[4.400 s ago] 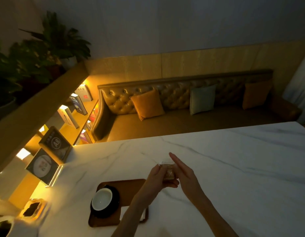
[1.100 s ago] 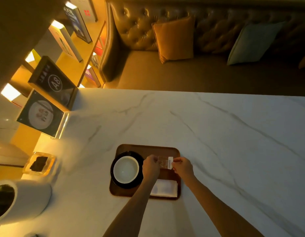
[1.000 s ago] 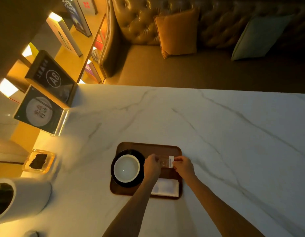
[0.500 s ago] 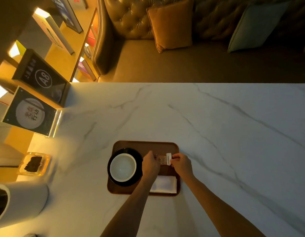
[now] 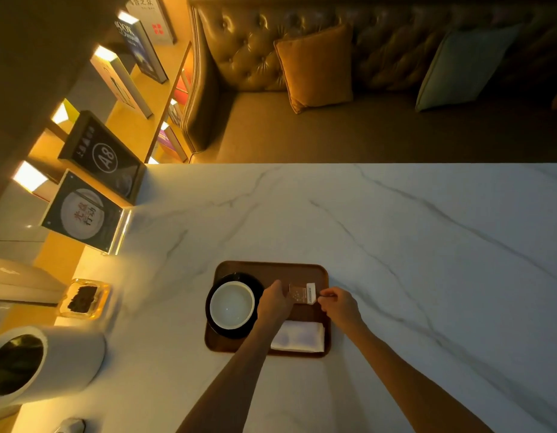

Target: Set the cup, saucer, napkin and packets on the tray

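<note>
A brown wooden tray (image 5: 271, 268) lies on the white marble table. On its left stands a white cup (image 5: 231, 304) on a black saucer (image 5: 217, 328). A folded white napkin (image 5: 299, 337) lies at the tray's near right. Over the tray's right half, my left hand (image 5: 275, 303) and my right hand (image 5: 339, 307) pinch the two ends of a small clear packet (image 5: 302, 293) with a white label. Whether the packet touches the tray I cannot tell.
A white cylindrical bin (image 5: 36, 364) with a dark liner lies at the near left, and a glass dish (image 5: 83, 298) with dark contents beside it. Display signs (image 5: 83, 214) stand at the table's left edge. A leather sofa (image 5: 333, 89) runs beyond the far edge.
My hands have carried the packet from above the table down over the tray's right half. In the last second they hold almost still; the view has shifted slightly.
</note>
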`<action>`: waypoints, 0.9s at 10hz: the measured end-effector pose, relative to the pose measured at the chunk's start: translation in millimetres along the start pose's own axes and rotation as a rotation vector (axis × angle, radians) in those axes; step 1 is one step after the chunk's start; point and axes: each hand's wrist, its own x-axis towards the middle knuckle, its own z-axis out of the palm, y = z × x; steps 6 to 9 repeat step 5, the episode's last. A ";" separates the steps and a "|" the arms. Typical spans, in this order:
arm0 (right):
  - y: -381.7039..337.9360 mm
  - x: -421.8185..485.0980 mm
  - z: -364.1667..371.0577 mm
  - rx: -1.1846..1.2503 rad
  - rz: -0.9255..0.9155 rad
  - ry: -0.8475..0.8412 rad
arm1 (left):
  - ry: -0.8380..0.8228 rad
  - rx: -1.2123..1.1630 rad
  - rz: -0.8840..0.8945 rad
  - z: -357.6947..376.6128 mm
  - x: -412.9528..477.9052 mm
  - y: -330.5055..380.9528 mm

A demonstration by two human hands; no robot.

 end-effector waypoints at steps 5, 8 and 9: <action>-8.6 -91.4 -96.4 -0.084 -0.296 0.095 | 0.068 0.100 0.188 -52.3 -107.0 31.3; -8.6 -91.4 -96.4 -0.084 -0.296 0.095 | 0.068 0.100 0.188 -52.3 -107.0 31.3; -8.6 -91.4 -96.4 -0.084 -0.296 0.095 | 0.068 0.100 0.188 -52.3 -107.0 31.3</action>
